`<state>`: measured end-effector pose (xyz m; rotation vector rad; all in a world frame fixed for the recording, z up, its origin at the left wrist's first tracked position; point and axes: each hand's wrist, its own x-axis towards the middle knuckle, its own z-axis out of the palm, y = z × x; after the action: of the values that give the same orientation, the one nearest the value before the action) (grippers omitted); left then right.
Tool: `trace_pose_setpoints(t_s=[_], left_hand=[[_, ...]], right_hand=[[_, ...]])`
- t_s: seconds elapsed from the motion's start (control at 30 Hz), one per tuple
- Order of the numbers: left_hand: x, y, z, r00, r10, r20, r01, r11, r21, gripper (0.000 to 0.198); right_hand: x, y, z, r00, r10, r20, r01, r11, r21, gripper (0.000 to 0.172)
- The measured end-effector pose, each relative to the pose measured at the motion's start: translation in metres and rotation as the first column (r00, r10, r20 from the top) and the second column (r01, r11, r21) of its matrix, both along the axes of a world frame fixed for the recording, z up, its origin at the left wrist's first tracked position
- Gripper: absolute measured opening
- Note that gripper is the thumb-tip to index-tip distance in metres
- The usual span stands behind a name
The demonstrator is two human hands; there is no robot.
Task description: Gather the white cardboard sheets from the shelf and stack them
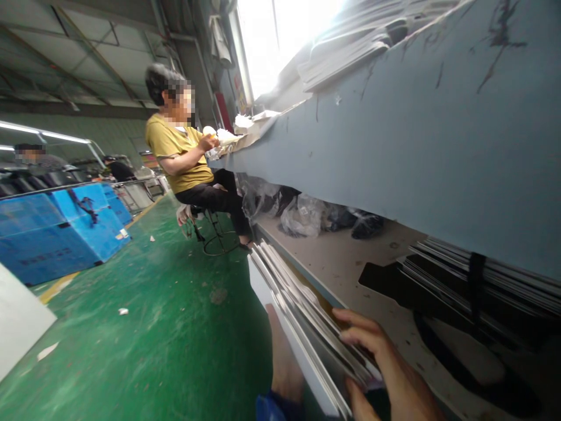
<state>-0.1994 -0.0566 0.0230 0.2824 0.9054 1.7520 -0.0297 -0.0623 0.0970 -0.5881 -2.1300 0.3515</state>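
Note:
A stack of thin flat sheets, white and grey with pale edges, stands tilted in front of me beside the shelf. My left hand, at the end of a blue sleeve, presses against the stack's left side; its fingers are mostly hidden behind the sheets. On the right side, my right hand grips the near end of the stack, thumb below and fingers curved over the top edges.
A grey-blue workbench runs along my right. Under it, a low shelf carries clear plastic bags and a strapped bundle of sheets. A seated person works ahead. Blue boxes stand on the green floor.

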Motion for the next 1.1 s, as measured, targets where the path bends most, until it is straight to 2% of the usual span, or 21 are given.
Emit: trace_pose_setpoints(t_s=[0.07, 0.17, 0.27, 0.4, 0.5, 0.6, 0.73, 0.87, 0.97, 1.1], left_hand=[[-0.002, 0.001, -0.004, 0.999, 0.021, 0.042, -0.02, 1.0, -0.016, 0.053], [-0.002, 0.003, -0.011, 0.994, 0.017, 0.109, -0.014, 0.999, -0.035, 0.065], [0.005, 0.005, -0.015, 0.987, 0.005, 0.161, 0.0, 1.0, -0.031, 0.064], [0.023, 0.009, -0.014, 0.973, -0.062, 0.22, 0.065, 0.998, -0.007, 0.065], [0.036, 0.013, -0.012, 0.949, -0.159, 0.272, 0.163, 0.987, 0.01, 0.068], [0.043, 0.016, -0.011, 0.937, -0.167, 0.305, 0.185, 0.982, -0.03, 0.063], [0.045, 0.018, -0.012, 0.954, -0.092, 0.284, 0.136, 0.981, -0.141, 0.053], [0.039, 0.023, -0.017, 0.986, 0.013, 0.167, 0.028, 0.971, -0.239, 0.054], [0.032, 0.027, -0.021, 0.993, 0.096, 0.072, -0.073, 0.958, -0.279, 0.059], [0.024, 0.031, -0.029, 0.982, 0.187, -0.027, -0.187, 0.935, -0.303, 0.054]], right_hand=[[0.002, 0.004, -0.01, 0.996, -0.038, 0.075, 0.041, 0.998, -0.044, 0.05], [0.008, 0.013, -0.02, 0.961, -0.019, 0.276, 0.054, 0.991, -0.119, 0.061], [0.013, 0.022, -0.018, 0.885, -0.074, 0.461, 0.181, 0.964, -0.193, 0.058], [0.012, 0.026, -0.005, 0.86, -0.128, 0.493, 0.281, 0.927, -0.249, 0.047], [0.012, 0.026, -0.001, 0.832, -0.215, 0.511, 0.366, 0.906, -0.214, 0.037], [0.019, 0.03, 0.003, 0.79, -0.319, 0.524, 0.464, 0.869, -0.171, 0.028], [0.038, 0.042, 0.012, 0.742, -0.43, 0.514, 0.558, 0.821, -0.118, 0.038], [0.056, 0.047, 0.018, 0.719, -0.48, 0.503, 0.599, 0.795, -0.098, 0.043], [0.065, 0.041, 0.022, 0.736, -0.475, 0.482, 0.588, 0.802, -0.107, 0.043], [0.076, 0.021, 0.036, 0.783, -0.45, 0.431, 0.546, 0.828, -0.127, 0.047]])
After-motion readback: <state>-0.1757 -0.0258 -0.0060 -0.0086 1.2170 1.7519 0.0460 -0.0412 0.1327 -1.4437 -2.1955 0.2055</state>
